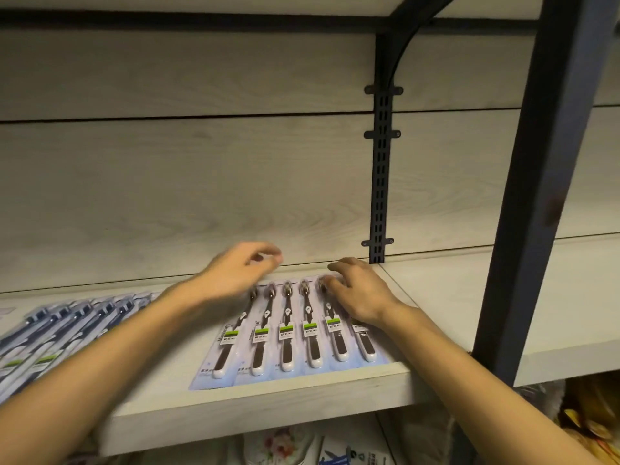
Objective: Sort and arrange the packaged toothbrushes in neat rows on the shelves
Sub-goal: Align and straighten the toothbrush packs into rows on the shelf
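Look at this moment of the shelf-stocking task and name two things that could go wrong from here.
1. The row of toothbrush packs ends level with the shelf's front edge; a nudge from the right hand resting on it could tip packs off.
2. The left hand is blurred above the row's overlapping left packs and might knock them askew.

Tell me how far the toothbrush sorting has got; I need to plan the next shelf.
Done: a row of packaged toothbrushes lies side by side near the shelf's front edge. In hand: the right hand rests on the row's right end, while the left hand is blurred above its left end. Left: the overlapping packs at far left look unsorted.
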